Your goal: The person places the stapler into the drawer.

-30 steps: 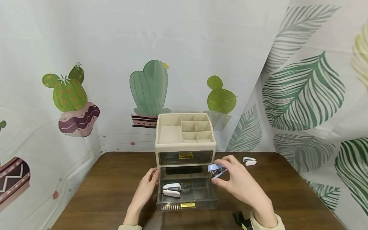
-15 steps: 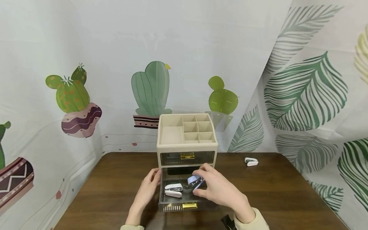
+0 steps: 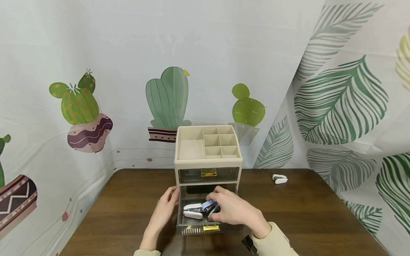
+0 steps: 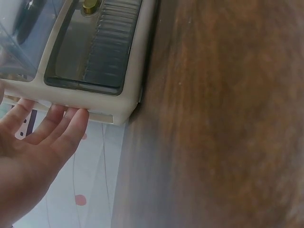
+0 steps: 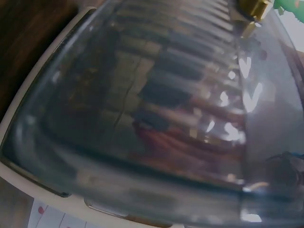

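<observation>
A cream desktop organizer (image 3: 192,164) has its clear grey lower drawer (image 3: 193,230) pulled out. At the organizer's left side my left hand (image 3: 160,210) rests with extended fingers (image 4: 71,130) against the casing. My right hand (image 3: 235,209) reaches over the drawer and pinches a small blue stapler (image 3: 209,205) between thumb and fingers, low inside it. Right beside the blue one, a white stapler (image 3: 193,214) lies in the drawer's left part. The right wrist view is mostly filled by the blurred drawer wall (image 5: 142,166).
A second white stapler (image 3: 280,179) lies at the back right of the brown wooden table (image 3: 320,220). The upper drawer (image 3: 192,175), with a gold handle, is closed. Divided compartments top the organizer. A printed cloth (image 3: 128,53) hangs behind the table.
My right hand has carried the blue stapler left and down, from the drawer's right side to beside the white stapler. The left hand keeps its place at the organizer's side.
</observation>
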{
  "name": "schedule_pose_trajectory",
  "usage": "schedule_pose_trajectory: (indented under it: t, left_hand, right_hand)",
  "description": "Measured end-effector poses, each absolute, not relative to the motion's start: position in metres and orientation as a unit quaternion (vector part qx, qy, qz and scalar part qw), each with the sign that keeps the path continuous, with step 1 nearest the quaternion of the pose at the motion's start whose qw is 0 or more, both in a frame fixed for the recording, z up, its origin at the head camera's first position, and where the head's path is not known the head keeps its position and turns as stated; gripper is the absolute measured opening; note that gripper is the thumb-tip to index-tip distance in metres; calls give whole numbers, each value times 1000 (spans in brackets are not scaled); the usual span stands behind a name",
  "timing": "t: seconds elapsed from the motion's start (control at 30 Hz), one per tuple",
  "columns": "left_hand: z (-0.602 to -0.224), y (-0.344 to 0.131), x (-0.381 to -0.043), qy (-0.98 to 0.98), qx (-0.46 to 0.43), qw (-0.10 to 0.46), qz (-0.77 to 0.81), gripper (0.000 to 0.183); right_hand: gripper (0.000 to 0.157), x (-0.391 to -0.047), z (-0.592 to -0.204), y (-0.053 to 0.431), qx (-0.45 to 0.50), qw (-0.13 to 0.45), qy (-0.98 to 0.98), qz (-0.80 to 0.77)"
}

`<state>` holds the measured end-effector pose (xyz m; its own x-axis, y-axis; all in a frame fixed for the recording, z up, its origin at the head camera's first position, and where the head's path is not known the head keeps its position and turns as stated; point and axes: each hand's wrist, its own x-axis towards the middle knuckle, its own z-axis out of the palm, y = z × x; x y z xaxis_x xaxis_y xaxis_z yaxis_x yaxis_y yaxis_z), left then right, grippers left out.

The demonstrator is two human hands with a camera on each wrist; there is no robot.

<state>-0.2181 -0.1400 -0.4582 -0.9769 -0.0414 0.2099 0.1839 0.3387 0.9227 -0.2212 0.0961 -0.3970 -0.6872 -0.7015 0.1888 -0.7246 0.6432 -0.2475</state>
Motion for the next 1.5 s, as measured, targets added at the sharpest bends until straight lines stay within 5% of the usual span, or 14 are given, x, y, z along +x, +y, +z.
schedule_pose_trajectory:
  t: [0.33, 0.67, 1.0, 1.3, 1.5]
  left_hand:
    - [-458, -140, -219, -808, -47, 97, -579, 36]
    - [-456, -141, -218, -812, -46, 97, -573, 37]
    - [-458, -141, -218, -812, -41, 96, -574, 36]
    - [-455, -141, -217, -816, -44, 96, -569, 37]
    - [-456, -139, -217, -813, -47, 97, -572, 36]
  right_hand:
    - [40, -227, -399, 89, 385, -5, -916, 112]
    - [42, -226, -397, 87, 388, 10, -915, 108]
    - [64, -220, -393, 90, 355, -19, -926, 125]
    - [66, -208, -378, 105, 354, 25, -922, 157]
    - [54, -200, -366, 126, 355, 95, -919, 143]
